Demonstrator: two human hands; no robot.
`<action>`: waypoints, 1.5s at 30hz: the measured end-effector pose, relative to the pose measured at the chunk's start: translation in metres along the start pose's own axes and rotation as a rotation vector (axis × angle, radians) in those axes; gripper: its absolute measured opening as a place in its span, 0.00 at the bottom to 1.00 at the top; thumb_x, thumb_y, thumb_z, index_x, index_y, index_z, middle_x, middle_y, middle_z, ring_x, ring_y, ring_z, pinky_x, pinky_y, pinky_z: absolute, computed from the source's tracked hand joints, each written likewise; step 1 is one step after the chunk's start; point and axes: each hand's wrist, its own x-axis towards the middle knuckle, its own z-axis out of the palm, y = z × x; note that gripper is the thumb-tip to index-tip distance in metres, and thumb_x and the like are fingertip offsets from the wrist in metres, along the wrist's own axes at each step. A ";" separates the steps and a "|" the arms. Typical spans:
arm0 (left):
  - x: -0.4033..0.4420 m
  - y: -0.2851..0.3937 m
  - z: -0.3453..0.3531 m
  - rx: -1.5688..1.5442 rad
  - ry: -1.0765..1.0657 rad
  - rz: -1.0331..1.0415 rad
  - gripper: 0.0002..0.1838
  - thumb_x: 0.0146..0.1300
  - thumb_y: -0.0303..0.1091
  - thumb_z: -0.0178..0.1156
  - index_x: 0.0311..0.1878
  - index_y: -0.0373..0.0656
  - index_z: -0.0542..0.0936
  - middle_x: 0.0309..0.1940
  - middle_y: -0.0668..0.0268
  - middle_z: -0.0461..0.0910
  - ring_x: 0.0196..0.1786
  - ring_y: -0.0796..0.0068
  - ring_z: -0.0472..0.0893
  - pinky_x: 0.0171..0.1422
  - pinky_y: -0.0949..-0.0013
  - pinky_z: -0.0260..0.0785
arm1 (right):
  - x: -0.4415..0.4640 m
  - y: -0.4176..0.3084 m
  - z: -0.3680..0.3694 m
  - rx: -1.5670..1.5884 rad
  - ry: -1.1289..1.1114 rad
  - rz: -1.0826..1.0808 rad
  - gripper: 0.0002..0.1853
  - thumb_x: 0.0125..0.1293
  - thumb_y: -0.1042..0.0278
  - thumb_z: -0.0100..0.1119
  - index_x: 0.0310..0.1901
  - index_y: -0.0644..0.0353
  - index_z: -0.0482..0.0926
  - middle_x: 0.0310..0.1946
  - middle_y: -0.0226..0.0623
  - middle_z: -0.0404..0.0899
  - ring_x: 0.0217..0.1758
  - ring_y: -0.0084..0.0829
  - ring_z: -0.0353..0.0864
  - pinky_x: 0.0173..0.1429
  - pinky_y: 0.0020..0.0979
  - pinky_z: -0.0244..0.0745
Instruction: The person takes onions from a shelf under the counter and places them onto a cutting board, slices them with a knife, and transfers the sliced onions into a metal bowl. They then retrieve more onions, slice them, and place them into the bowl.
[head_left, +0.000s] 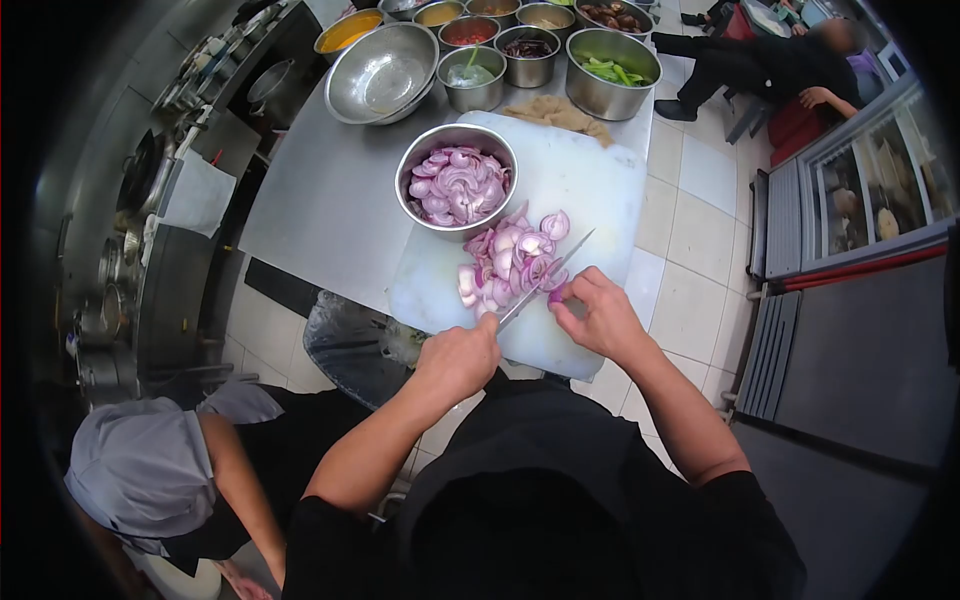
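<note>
My left hand [458, 362] is closed round the handle of a kitchen knife [552, 268], whose blade slants up and to the right over the board. On the blade's right side, the bent fingers of my right hand [600, 315] pinch a small piece of red onion [557, 294]. Most of that piece is hidden by the fingers. A heap of sliced red onion [505, 262] lies against the blade's left side on the white cutting board [600, 200]. Behind the heap stands a steel bowl [402, 190] filled with more onion slices [458, 187].
Beyond the board are an empty-looking steel bowl [380, 75], a pot of green vegetables [612, 72], several ingredient tins and a brown cloth [560, 115]. A black-lined bin [345, 345] sits below the table's near edge. A co-worker in a grey cap [140, 465] is close at lower left; another person sits upper right.
</note>
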 end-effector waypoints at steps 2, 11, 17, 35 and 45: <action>0.000 0.000 0.001 -0.005 -0.007 0.013 0.14 0.73 0.40 0.49 0.53 0.39 0.71 0.30 0.42 0.84 0.38 0.36 0.84 0.47 0.38 0.73 | 0.003 0.004 0.007 -0.023 0.036 0.028 0.06 0.62 0.69 0.71 0.34 0.61 0.84 0.35 0.42 0.78 0.35 0.46 0.82 0.40 0.41 0.78; -0.028 -0.016 -0.019 -0.028 0.153 -0.054 0.14 0.73 0.41 0.50 0.50 0.39 0.71 0.28 0.43 0.83 0.35 0.35 0.83 0.43 0.36 0.73 | 0.017 0.007 0.005 -0.015 -0.051 0.218 0.09 0.61 0.67 0.73 0.29 0.62 0.85 0.34 0.43 0.79 0.32 0.44 0.83 0.40 0.38 0.79; -0.028 -0.008 0.005 -0.001 0.036 0.046 0.13 0.73 0.40 0.50 0.49 0.39 0.69 0.28 0.44 0.83 0.35 0.36 0.83 0.43 0.36 0.73 | 0.000 0.015 0.003 0.060 -0.023 0.068 0.05 0.61 0.74 0.69 0.38 0.62 0.83 0.37 0.41 0.79 0.40 0.44 0.83 0.46 0.39 0.80; -0.001 -0.006 0.013 0.034 -0.027 0.071 0.13 0.71 0.39 0.52 0.50 0.40 0.71 0.29 0.46 0.84 0.36 0.39 0.84 0.44 0.38 0.73 | -0.005 0.016 0.015 -0.013 0.132 -0.016 0.03 0.60 0.75 0.70 0.34 0.59 0.83 0.33 0.39 0.80 0.34 0.43 0.84 0.40 0.39 0.81; 0.011 -0.013 0.014 0.045 -0.032 0.099 0.14 0.71 0.41 0.52 0.51 0.41 0.72 0.30 0.46 0.84 0.38 0.39 0.84 0.46 0.40 0.74 | -0.005 0.020 0.014 -0.033 0.088 -0.023 0.05 0.60 0.75 0.68 0.38 0.59 0.84 0.37 0.39 0.82 0.39 0.44 0.84 0.43 0.40 0.81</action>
